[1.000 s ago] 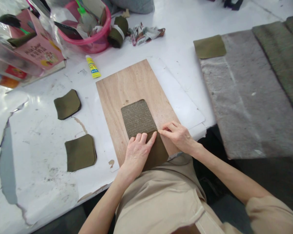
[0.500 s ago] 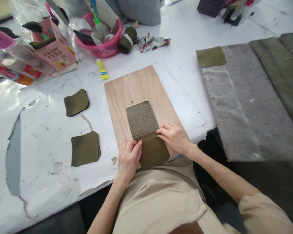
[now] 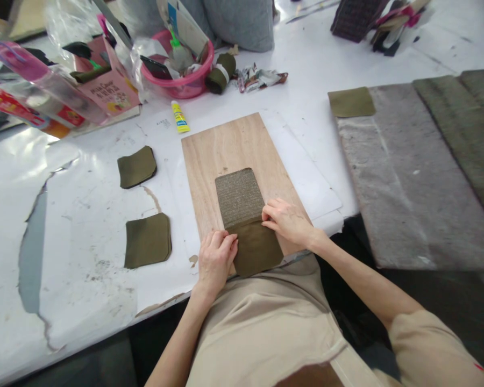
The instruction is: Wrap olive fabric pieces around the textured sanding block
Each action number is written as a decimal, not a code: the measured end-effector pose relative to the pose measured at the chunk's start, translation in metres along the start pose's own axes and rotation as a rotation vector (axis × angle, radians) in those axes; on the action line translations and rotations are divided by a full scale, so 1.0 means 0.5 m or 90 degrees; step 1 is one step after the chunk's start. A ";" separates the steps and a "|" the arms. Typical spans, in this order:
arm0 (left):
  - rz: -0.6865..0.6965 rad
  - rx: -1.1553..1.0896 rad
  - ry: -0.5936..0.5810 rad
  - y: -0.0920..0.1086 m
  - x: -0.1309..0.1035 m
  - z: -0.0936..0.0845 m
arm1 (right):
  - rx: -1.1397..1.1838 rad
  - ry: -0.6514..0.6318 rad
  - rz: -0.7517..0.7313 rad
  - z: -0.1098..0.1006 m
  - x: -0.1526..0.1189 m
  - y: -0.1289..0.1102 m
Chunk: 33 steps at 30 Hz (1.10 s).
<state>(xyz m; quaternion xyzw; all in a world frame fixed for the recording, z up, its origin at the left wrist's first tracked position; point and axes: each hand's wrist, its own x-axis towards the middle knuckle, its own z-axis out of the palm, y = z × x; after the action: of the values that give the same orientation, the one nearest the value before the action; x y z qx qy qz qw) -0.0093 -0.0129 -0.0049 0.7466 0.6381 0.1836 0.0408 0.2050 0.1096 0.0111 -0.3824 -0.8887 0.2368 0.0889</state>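
A smooth olive fabric piece lies at the near end of a wooden board, its lower edge reaching my apron. Beyond it, a speckled, ribbed grey-brown panel lies flat on the board, and the two meet along a straight edge. My left hand pinches the olive piece at the left end of that edge, thumb against the fingers. At the right end, my right hand pinches the same piece with its fingers curled. Whether either hand also grips the speckled panel is hidden.
Two stacks of olive pieces, a far stack and a near stack, lie to the left. Behind the board are a yellow glue tube and a pink basket. A large grey padded sheet carries an olive piece at right.
The whole view has shifted slightly, with the table things appearing a little further right. Both hands keep their hold at the two ends of the edge.
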 end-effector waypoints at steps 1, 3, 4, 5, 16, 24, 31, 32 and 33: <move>0.000 -0.005 0.001 0.000 0.001 0.000 | 0.008 0.006 0.003 0.002 -0.001 0.001; 0.001 -0.012 0.004 0.001 0.003 -0.001 | 0.031 0.011 0.014 0.005 -0.003 0.003; 0.002 -0.014 0.006 0.001 0.004 -0.002 | 0.041 0.008 0.020 0.007 -0.003 0.005; 0.004 -0.015 0.009 0.002 0.005 -0.003 | 0.047 0.003 0.024 0.007 -0.005 0.006; 0.056 -0.087 0.007 0.026 0.059 -0.009 | 0.310 0.069 0.049 -0.010 -0.045 -0.026; -0.067 -0.319 -0.084 0.038 0.084 -0.020 | 0.746 0.047 0.224 0.023 -0.058 -0.033; -0.169 -0.406 -0.126 0.029 0.077 -0.035 | 0.829 0.048 0.282 0.029 -0.055 -0.050; -0.172 -0.409 -0.128 0.027 0.076 -0.035 | 0.828 0.053 0.288 0.030 -0.055 -0.052; -0.172 -0.411 -0.129 0.026 0.075 -0.034 | 0.824 0.058 0.293 0.031 -0.056 -0.054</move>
<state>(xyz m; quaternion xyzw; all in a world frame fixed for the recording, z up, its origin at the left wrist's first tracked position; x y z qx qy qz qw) 0.0018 0.0178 0.0231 0.6183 0.6331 0.2937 0.3614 0.2021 0.0678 0.0114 -0.4408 -0.4597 0.7167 0.2842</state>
